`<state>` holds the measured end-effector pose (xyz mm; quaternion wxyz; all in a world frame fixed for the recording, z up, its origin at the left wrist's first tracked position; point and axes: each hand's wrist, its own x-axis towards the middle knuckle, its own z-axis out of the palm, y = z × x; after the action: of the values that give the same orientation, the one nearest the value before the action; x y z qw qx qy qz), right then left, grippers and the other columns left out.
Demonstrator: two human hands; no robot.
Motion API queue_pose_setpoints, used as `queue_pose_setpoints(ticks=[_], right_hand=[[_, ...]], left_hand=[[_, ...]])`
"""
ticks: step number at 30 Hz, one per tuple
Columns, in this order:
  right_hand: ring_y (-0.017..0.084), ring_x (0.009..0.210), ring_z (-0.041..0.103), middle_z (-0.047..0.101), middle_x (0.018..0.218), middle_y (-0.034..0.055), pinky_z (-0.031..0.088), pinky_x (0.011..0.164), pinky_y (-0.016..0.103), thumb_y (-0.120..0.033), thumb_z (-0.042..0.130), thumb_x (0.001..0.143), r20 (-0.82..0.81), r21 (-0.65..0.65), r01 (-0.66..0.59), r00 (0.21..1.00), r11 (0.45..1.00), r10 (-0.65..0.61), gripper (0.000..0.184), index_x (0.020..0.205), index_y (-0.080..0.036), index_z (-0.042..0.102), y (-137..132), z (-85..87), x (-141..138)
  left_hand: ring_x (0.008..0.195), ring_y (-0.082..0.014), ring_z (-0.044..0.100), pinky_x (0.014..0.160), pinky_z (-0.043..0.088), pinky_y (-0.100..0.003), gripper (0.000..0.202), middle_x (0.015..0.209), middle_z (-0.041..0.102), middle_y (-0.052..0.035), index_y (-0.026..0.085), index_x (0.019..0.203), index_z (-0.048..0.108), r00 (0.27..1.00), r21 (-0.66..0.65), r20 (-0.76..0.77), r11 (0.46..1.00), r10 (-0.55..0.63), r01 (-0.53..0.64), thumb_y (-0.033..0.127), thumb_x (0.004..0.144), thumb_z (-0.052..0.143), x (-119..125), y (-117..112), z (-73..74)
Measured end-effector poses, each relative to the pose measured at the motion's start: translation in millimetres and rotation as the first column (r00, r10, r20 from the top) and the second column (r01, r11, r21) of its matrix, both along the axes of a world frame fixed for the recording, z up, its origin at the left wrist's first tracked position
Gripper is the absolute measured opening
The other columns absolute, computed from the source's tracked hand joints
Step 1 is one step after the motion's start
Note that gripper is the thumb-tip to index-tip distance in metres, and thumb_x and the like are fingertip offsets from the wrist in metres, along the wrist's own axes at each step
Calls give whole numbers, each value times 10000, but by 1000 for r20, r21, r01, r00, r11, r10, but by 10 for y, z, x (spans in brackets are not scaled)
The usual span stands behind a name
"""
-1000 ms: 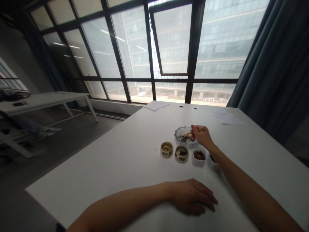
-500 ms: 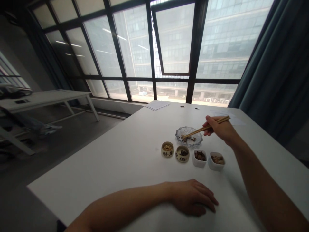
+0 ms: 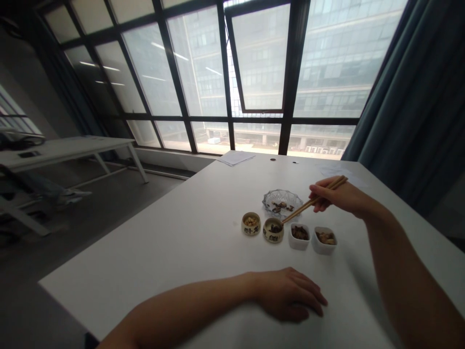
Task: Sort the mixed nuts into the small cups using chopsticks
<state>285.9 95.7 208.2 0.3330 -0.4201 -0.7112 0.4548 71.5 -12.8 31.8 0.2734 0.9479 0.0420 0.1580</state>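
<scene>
My right hand (image 3: 332, 195) is closed around a pair of wooden chopsticks (image 3: 308, 203). Their tips reach the right rim of a round cream bowl (image 3: 273, 236) with dark markings and dark pieces inside; whether they pinch anything is too small to tell. Behind it stands a scalloped clear glass dish (image 3: 267, 206) holding brown bits. To the left sits a similar cream bowl (image 3: 251, 230) with pale yellowish pieces. Two white square cups (image 3: 299, 243) to the right contain dark strips and light-brown chunks. My left hand (image 3: 288, 294) lies flat on the table in front, fingers stretched, holding nothing.
The white table (image 3: 174, 242) extends toward the windows. Paper sheets (image 3: 236, 158) lie at its far left corner, and more papers (image 3: 337, 172) are behind my right hand. A blue curtain (image 3: 403, 111) hangs at right. Another white table (image 3: 69, 147) stands at left.
The chopsticks' tips have moved from inside the glass dish toward me, to the rim of the cream bowl with dark pieces. My right forearm has swung right. My left hand stays put.
</scene>
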Motion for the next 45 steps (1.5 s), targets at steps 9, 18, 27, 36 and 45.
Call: queue_pose_setpoints(ticks=[9,18,27,36,45], right_hand=[[204,579,763,776,699,126,647,556,251,-575,835,829,-98,54,134,987,990,-128,451,780,-131,771,77,-32,-31],[211,537,752,759,675,112,634,500,254,-511,830,858,-190,102,260,953,960,-238,418,737,-119,749,313,-368,-298],[265,611,780,770,661,109,630,531,300,-662,752,841,-178,160,179,972,971,-150,517,747,-153,755,712,-1103,-617],[271,634,786,786,702,129,610,538,291,-666,741,839,-192,158,227,962,961,-195,518,752,-155,758,664,-1117,-649],[252,614,777,771,661,100,600,544,276,-664,703,874,-171,210,220,968,953,-185,511,763,-167,743,654,-1114,-649]], left_hand=[[1412,-242,566,1241,378,-322,396,1421,671,-138,132,1229,700,1000,-30,-13,999,10,-10,322,934,515,8,-7,2],[1400,-242,575,1236,391,-323,398,1421,671,-148,110,1226,696,1000,5,-2,1000,-5,5,324,952,502,9,0,10],[1407,-226,573,1233,387,-286,393,1439,663,-123,132,1224,701,999,-14,-33,1000,12,-13,326,943,506,13,0,1],[1408,-240,576,1227,405,-314,378,1423,672,-146,136,1216,696,1000,-28,-7,1000,3,-3,315,929,528,13,2,-4],[1396,-245,587,1215,419,-320,381,1412,676,-154,128,1205,703,1000,-29,13,1000,-1,1,312,919,531,23,10,-20]])
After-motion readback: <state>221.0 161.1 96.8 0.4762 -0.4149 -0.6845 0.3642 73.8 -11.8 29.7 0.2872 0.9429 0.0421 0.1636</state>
